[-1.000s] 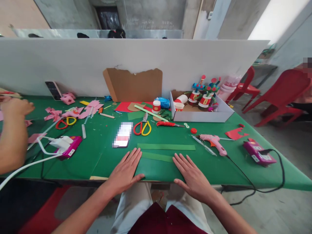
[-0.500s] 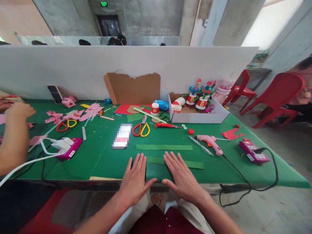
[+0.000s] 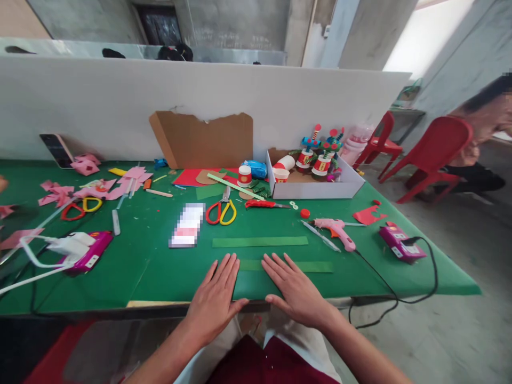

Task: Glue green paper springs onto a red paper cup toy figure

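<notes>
Both hands (image 3: 256, 298) slid together, seemingly creasing paper (image 3: 250, 280).

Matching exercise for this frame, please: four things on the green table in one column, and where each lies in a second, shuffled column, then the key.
1. glue gun
2. red and yellow scissors
3. paper cup figures
4. green paper sheet

A. inside the white box
B. under both flat hands
C. right of the green strip
D. beside the red utility knife

Pairs: 1-C, 2-D, 3-A, 4-B

The left hand and right hand press it.

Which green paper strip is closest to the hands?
The lower strip, lying partly under the right hand near the table's front edge. The other strip lies farther back, apart from both hands, closer to the scissors.
</notes>
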Motion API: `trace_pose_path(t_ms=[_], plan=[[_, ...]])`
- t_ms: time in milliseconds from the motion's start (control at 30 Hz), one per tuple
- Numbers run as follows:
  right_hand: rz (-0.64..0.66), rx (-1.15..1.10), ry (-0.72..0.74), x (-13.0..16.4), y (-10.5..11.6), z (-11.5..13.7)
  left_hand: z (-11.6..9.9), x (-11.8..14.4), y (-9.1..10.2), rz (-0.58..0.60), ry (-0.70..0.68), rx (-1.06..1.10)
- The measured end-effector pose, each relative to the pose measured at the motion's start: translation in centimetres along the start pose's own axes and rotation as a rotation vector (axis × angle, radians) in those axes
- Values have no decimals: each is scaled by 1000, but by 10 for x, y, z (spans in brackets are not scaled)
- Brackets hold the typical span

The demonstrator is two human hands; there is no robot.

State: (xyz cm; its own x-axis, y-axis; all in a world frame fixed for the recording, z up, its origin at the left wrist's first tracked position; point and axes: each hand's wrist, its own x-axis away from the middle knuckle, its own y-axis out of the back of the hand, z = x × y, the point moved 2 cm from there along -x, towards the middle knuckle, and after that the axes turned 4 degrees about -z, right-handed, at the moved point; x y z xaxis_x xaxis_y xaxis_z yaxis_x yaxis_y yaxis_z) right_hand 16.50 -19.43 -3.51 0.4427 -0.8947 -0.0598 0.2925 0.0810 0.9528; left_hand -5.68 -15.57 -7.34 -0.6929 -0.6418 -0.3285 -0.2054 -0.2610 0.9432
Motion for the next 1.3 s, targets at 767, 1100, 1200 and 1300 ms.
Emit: trace_pose_path(t_ms=[767,1100,1200,1300], plan=[[-54,46,-28,-3,-11,6,-24,-30,-7,42,-20,84],[-108,69,-118,32,-3,-31,0,-15,0,45,-50,38],[-117,62,-156,26,-4,-25,3,-31,9,86,-72,45],[-85,42,-156,10,-5,-13,-3,-50,17,116,-79,61]])
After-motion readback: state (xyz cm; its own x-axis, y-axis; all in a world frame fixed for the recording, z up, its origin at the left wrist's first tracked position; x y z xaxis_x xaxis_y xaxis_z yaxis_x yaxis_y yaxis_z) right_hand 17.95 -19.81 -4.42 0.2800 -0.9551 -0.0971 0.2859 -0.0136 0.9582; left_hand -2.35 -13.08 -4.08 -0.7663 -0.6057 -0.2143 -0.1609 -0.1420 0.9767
